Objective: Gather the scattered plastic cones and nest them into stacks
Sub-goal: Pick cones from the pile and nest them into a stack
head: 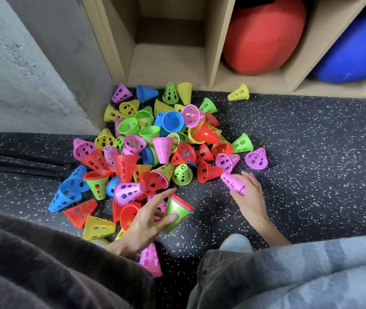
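While red ball [264, 36] fills one cubby, blue ball [356, 52] fills another

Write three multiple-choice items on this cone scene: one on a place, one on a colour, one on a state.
1. Where does the lone yellow cone lie?
A. against the shelf base
B. inside a cubby
C. on the person's lap

2. What colour is the cone in the right hand?
A. blue
B. pink
C. red

3. What does the left hand hold?
A. nothing
B. a ball
C. a nested stack, green outermost

Key: 1 A, it lies on the floor by the shelf; 2 B, pink cone in the fingers; 3 C, several rims show.
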